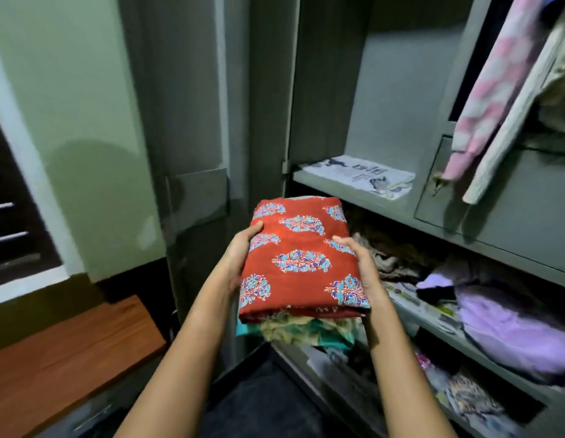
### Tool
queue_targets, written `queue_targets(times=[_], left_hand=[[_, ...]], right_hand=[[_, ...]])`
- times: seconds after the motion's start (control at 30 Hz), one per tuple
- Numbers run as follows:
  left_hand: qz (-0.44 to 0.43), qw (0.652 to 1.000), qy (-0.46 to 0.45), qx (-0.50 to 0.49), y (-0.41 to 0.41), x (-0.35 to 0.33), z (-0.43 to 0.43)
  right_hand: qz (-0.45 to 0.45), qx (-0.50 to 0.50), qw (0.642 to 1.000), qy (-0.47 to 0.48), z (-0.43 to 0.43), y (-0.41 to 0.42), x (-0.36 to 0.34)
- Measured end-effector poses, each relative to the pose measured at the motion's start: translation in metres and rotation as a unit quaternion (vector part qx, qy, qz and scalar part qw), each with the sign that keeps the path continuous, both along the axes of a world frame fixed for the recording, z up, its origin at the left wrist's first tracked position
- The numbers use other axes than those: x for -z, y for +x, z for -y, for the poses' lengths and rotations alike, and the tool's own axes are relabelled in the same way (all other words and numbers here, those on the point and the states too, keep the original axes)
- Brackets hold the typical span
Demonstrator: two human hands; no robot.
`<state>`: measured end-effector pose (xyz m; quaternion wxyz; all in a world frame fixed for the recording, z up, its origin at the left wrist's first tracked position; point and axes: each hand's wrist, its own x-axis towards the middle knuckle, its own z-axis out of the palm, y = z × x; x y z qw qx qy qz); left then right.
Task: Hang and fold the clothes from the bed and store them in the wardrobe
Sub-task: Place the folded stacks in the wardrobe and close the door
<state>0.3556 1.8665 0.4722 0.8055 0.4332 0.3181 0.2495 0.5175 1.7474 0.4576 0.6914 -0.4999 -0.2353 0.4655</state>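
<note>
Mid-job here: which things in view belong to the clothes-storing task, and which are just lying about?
Job: left hand and right hand gripping red printed folded cloth, green-yellow garment beneath; newspaper-lined shelf.
Lying about: lilac garment, hanging pink garment, wooden tabletop.

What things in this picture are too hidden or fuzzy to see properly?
All in the head view:
Stack of folded clothes: the red printed cloth on top covers the rest, so only edges show and the number of pieces is unclear.
Fingers of the left hand and right hand: tucked beneath the stack.
Newspaper: print too blurred to read.
Pink hanging garment: top cut off by the frame edge.
Bottom-shelf clutter: blurred.
</note>
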Motion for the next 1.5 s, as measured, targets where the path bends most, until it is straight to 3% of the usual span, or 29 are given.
queue_targets(times=[0.2,0.37,0.57,0.7,0.8,0.93,0.97,1.03,1.07,1.1,1.17,1.23,1.37,1.43,1.47,1.5], left_hand=[[-0.013,0.992,0.021,0.121,0.094,-0.033,-0.120],[-0.026,0.985,0.041,0.164,0.159,-0.051,-0.190],[-0.038,0.981,0.084,0.172,0.254,-0.062,-0.269],[-0.057,0.974,0.159,0.148,0.320,-0.075,-0.317],[-0.093,0.958,0.230,0.142,0.361,-0.096,-0.345],[-0.160,0.896,0.398,0.113,0.415,-0.112,-0.390],[-0.212,0.850,0.473,0.096,0.424,-0.111,-0.398],[-0.304,0.710,0.633,0.045,0.436,-0.109,-0.400],[-0.301,0.662,0.686,0.029,0.440,-0.106,-0.395],[-0.290,0.641,0.709,0.037,0.446,-0.098,-0.391],[-0.295,0.648,0.694,0.106,0.454,-0.081,-0.380],[-0.343,0.633,0.672,0.171,0.462,-0.065,-0.374],[-0.351,0.631,0.673,0.161,0.471,-0.067,-0.381],[-0.342,0.623,0.686,0.154,0.473,-0.069,-0.389],[-0.343,0.619,0.691,0.151,0.473,-0.067,-0.390],[-0.345,0.613,0.694,0.153,0.472,-0.063,-0.390]], right_hand=[[0.000,0.096,0.995,0.036,-0.093,0.066,-0.019],[0.002,0.129,0.991,0.042,-0.146,0.109,-0.039],[0.035,0.146,0.988,0.043,-0.208,0.183,-0.059],[0.029,0.144,0.989,-0.010,-0.254,0.248,-0.068],[0.011,0.157,0.988,0.002,-0.292,0.294,-0.071],[-0.048,0.172,0.984,0.020,-0.346,0.345,-0.059],[-0.061,0.175,0.983,0.005,-0.358,0.350,-0.052],[-0.071,0.203,0.976,-0.025,-0.388,0.361,-0.031],[-0.062,0.235,0.969,-0.036,-0.400,0.364,-0.021],[-0.055,0.273,0.960,-0.040,-0.412,0.371,-0.011],[-0.061,0.325,0.943,-0.034,-0.426,0.381,-0.001],[-0.084,0.342,0.936,-0.010,-0.434,0.383,-0.002],[-0.117,0.351,0.928,0.049,-0.443,0.382,0.003],[-0.040,0.320,0.947,0.004,-0.438,0.383,0.001],[0.051,0.307,0.949,-0.059,-0.432,0.385,-0.001],[0.168,0.310,0.924,-0.147,-0.424,0.390,-0.003]])
